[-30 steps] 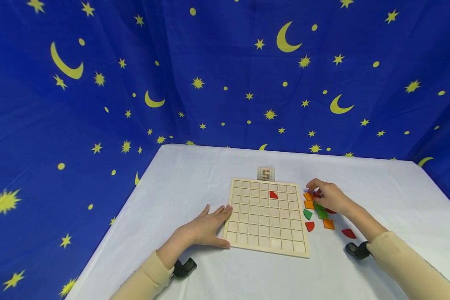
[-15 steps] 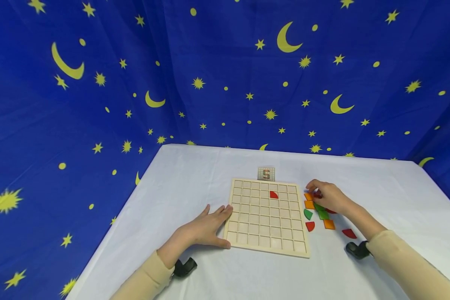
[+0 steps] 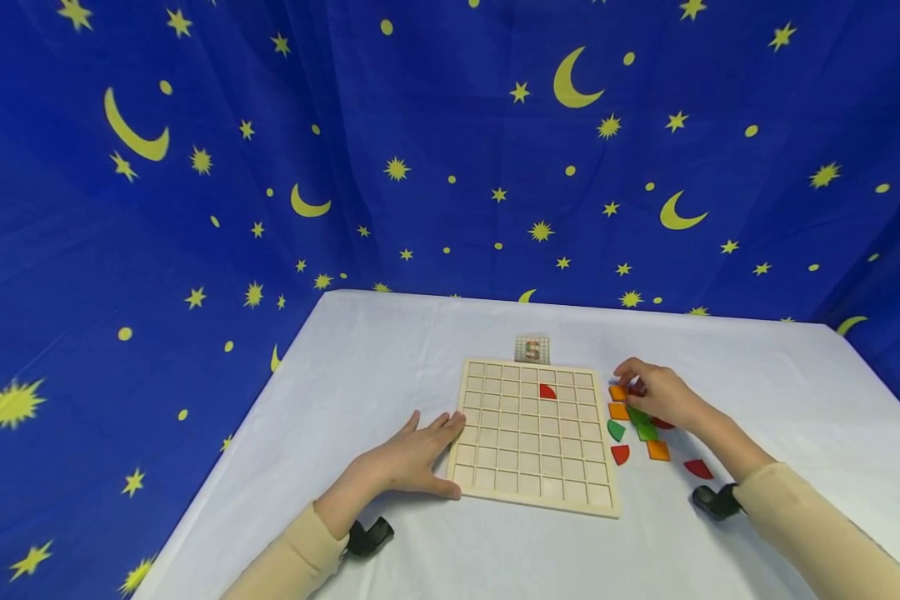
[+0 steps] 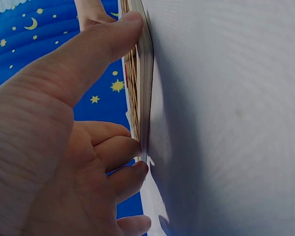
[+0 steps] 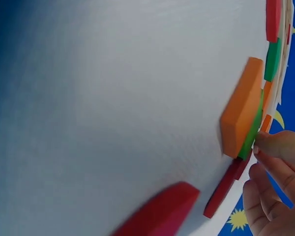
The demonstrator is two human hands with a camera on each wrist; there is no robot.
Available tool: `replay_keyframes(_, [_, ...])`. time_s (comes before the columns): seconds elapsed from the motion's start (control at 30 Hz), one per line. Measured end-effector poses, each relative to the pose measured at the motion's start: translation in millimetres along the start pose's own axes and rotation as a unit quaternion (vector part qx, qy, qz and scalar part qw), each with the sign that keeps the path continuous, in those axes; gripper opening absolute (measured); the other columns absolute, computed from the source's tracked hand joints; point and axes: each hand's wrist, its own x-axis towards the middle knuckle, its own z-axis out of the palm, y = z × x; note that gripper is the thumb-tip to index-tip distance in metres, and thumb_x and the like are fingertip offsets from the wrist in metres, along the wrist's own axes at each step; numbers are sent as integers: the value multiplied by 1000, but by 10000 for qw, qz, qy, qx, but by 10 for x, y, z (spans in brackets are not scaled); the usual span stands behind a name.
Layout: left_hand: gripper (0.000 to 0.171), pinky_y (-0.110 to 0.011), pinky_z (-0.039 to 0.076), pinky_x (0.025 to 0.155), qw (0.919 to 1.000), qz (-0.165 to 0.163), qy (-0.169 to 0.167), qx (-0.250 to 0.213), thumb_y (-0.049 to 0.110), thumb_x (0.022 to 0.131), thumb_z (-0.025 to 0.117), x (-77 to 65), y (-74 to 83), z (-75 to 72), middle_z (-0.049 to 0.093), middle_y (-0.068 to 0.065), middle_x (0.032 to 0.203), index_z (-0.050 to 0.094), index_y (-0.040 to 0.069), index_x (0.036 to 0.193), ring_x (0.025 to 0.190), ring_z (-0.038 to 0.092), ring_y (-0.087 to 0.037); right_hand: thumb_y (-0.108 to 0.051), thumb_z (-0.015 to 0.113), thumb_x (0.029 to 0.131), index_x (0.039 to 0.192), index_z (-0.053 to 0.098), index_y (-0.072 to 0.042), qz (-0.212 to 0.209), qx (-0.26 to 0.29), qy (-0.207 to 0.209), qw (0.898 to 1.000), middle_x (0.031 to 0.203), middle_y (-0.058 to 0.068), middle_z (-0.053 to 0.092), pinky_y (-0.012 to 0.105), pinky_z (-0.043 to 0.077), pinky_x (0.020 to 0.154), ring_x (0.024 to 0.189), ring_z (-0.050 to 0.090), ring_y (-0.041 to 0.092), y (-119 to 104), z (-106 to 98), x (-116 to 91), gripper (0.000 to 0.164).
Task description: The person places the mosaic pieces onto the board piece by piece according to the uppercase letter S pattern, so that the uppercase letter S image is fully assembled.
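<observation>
In the head view my left hand (image 3: 417, 454) lies at the left edge of a wooden grid board (image 3: 506, 458). Its fingers are spread, with the thumb on the board's edge in the left wrist view. One red quarter-circle tile (image 3: 547, 392) sits in a cell of the upper part. My right hand (image 3: 663, 394) reaches over the loose tiles right of the board, thumb and fingertips bent down among them. A dark red tile (image 3: 636, 388) shows between those fingers; whether they pinch it I cannot tell. Close by lie an orange tile (image 3: 618, 411) and a green tile (image 3: 647, 432).
A small card with an S pattern (image 3: 532, 349) stands behind the board's far edge. Nearer me are a green quarter-circle tile (image 3: 615, 430), an orange square tile (image 3: 657, 451) and a red tile (image 3: 698, 469). A starry blue curtain (image 3: 435, 150) surrounds the white table (image 3: 390, 358).
Both hands keep practically the same place. The light green tile by the right hand shifts slightly; the board and its red tile stay put.
</observation>
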Motion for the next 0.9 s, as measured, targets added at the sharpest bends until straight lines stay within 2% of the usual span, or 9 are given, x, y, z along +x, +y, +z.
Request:
replay_keyframes(0.2, [102,-57,5,109,10000,-10,-11,-29,54,77,71,3,-1,-5,20,-12,154,22,2,149,140,18,-27,-1,68,83,115,55,0,-55,61,76,9999,97,9,63,35,53,66,82,58,24,-18,-95,-12,35])
replay_keyframes(0.37, [101,-57,5,109,10000,-20,-12,-30,54,77,71,3,0,-5,20,-11,154,22,2,149,140,18,-27,-2,67,83,117,55,0,16,48,91,9999,99,9,63,38,53,71,87,57,25,-30,-125,-3,36])
replay_keyframes(0.9, [102,-58,5,109,10000,-6,12,28,56,76,70,4,-13,22,20,-11,154,22,3,150,140,18,-26,-3,68,83,118,54,1,27,17,185,9998,99,8,63,41,53,74,86,57,25,-111,-157,-4,38])
